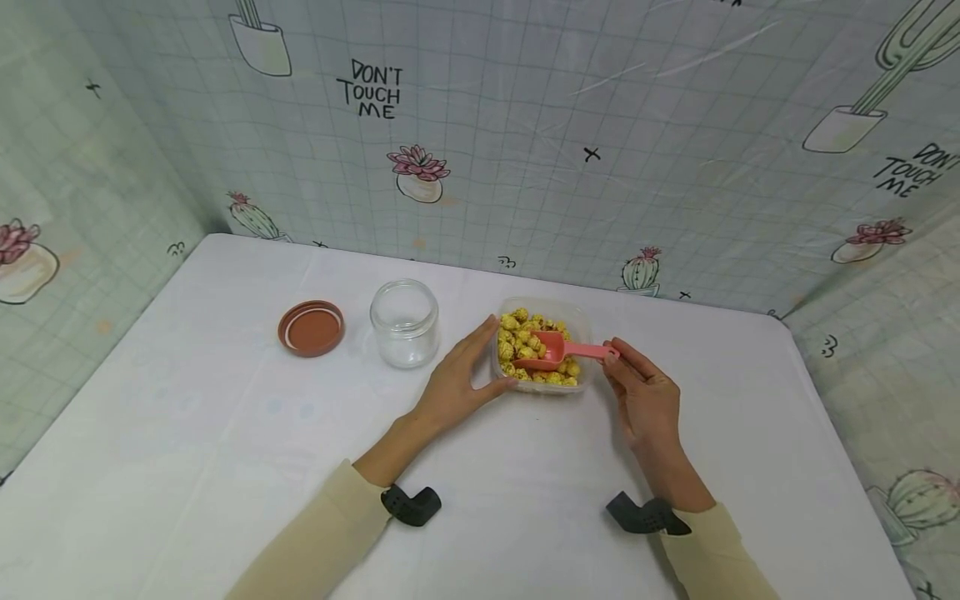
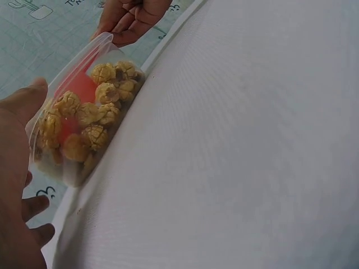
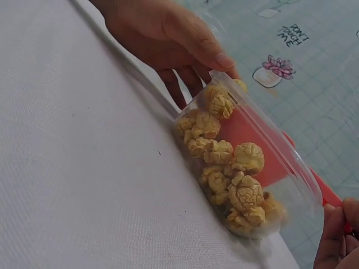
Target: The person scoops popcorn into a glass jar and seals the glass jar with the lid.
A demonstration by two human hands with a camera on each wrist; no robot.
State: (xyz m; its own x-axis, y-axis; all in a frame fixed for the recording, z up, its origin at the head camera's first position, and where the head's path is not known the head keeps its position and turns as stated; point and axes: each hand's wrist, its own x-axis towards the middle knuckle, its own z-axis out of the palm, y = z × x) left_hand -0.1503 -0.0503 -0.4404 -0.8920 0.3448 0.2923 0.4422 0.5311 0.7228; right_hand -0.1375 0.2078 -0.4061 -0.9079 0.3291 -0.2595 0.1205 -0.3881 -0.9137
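Pale green gridded backdrop [image 1: 525, 208] hangs behind and to both sides, printed with potted cacti, pink succulents and the words "DON'T TOUCH ME". White-covered table [image 1: 510, 508] in front of it.

Clear rectangular plastic tub [image 1: 582, 320] sits right of centre, toward the table's far edge, its long side running roughly left to right. Yellow popcorn [image 1: 507, 340] inside, round mushroom-type pieces, also visible through the tub's wall in both wrist views. Pink-red scoop [image 1: 558, 348] lies in the tub, bowl end to the left among the popcorn, several pieces in its mouth; handle extends out over the right rim.

Left hand [image 1: 453, 383] grips the tub's left end, thumb at the near corner, forefinger at the far one. Right hand [image 1: 648, 396] pinches the end of the scoop handle between thumb and fingers, just beyond the tub's right side.

Left of the tub, apart from it: clear jar [image 1: 405, 327], upright, uncapped. Reddish-brown round lid [image 1: 311, 328] lies flat farther left, near the jar, pale ring showing on it.

Both forearms in beige sleeves [image 1: 318, 529]; a black device [image 1: 412, 505] at each wrist.
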